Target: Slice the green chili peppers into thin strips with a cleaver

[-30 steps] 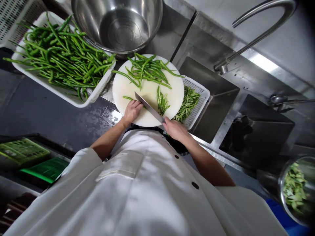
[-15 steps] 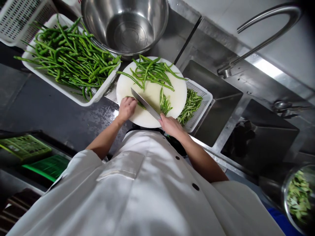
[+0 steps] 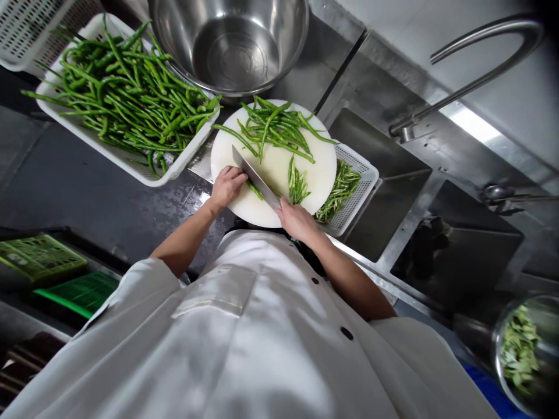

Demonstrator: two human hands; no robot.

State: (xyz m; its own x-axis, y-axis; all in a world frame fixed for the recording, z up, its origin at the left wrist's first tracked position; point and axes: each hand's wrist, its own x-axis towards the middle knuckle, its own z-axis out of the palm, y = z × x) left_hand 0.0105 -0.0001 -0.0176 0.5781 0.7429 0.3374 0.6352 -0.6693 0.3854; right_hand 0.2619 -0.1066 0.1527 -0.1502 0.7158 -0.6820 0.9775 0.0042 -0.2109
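A round white cutting board (image 3: 318,174) lies in front of me. My right hand (image 3: 297,221) is closed round the handle of a cleaver (image 3: 257,179), whose blade slants across the board towards the upper left. At the board's left edge, my left hand (image 3: 229,185) presses with curled fingers on a green chili pepper (image 3: 254,190), close beside the blade; part of the pepper is hidden by the fingers. Whole green chili peppers (image 3: 279,128) are heaped at the far side of the board. A small pile of sliced pepper (image 3: 297,183) sits right of the blade.
At the left, a white basket (image 3: 109,164) is piled with long green peppers. Behind the board stands a large steel bowl (image 3: 236,52). A smaller white basket (image 3: 369,174) of sliced peppers sits partly under the board's right side, beside the sink (image 3: 384,215) and its faucet (image 3: 463,93).
The cleaver has shifted slightly to the left relative to the board. More of the pepper shows between my left fingers and the blade. The whole view has moved a little.
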